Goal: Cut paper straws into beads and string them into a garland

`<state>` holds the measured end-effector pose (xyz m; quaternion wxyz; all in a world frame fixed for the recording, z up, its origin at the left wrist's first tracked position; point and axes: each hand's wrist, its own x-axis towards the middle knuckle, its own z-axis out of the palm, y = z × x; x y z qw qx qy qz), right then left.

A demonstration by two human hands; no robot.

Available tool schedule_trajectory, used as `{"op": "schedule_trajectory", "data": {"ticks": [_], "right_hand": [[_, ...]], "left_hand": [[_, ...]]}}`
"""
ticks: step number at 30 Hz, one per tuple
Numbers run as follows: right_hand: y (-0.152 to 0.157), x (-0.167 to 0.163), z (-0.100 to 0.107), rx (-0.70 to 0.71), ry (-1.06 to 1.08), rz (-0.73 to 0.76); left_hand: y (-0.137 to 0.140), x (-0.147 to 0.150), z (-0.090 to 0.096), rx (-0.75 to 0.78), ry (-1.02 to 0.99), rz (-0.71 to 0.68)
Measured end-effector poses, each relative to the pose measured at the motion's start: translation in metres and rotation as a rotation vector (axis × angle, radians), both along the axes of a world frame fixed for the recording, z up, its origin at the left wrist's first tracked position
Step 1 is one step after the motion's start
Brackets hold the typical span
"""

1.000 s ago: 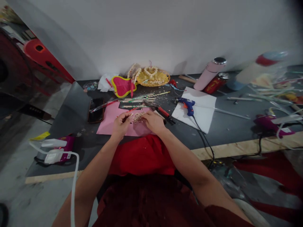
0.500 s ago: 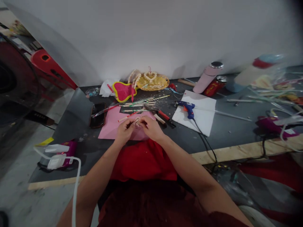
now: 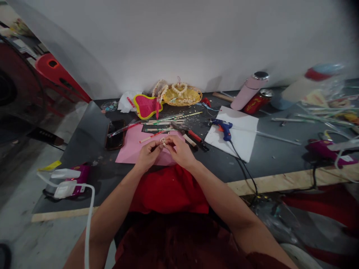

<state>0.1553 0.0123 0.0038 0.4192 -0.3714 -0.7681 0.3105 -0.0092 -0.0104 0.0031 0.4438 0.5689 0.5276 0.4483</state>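
Head view: left hand [image 3: 148, 154] and right hand [image 3: 179, 150] pinch a small bead cluster [image 3: 163, 141] over pink paper [image 3: 131, 147]; a loosened grip could scatter beads.

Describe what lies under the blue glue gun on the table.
The blue glue gun rests on a white sheet lying on the dark table. Its black cord trails off the sheet. Whatever is beneath the sheet is covered.

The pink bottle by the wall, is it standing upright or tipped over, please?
Upright, as far as one can tell: the pink bottle stands on its base, silver cap uppermost, beside the red can; its lean may be lens distortion.
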Motion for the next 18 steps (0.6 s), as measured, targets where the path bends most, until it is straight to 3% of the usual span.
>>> {"op": "schedule_trajectory", "data": {"ticks": [7,18], "right_hand": [[0.0000,0.0028,0.0001,0.091,-0.047,0.001],[0.0006,0.0015,-0.0004,0.062,-0.035,-0.008]], "left_hand": [[-0.0009,0.0000,0.0036,-0.001,-0.067,-0.028],[-0.0013,-0.0009,0.0024,0.015,-0.022,-0.030]]}}
